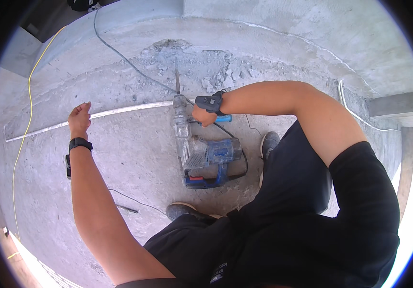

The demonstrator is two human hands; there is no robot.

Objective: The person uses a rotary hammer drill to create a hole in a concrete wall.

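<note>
A blue and grey demolition hammer (187, 144) lies on the dusty concrete floor. Its chisel bit (177, 77) points away from me, toward broken concrete. My right hand (204, 116) is closed around the hammer's blue side handle (224, 118), though the wrist and a dark wrist device (210, 102) partly cover the grip. Off to the left, my left hand (80, 120) is raised, with fingers curled and fingertips drawn together. Whether anything small is between them cannot be made out. A dark band (80, 143) circles the left wrist.
Rubble (228, 72) lies along the base of the concrete wall (283, 29). A long white pipe (129, 109) crosses the floor behind the hammer. A grey cable (129, 62) and a yellow cord (30, 96) trail across. My shoes (182, 210) flank the hammer; a thin dark rod (127, 209) lies nearby.
</note>
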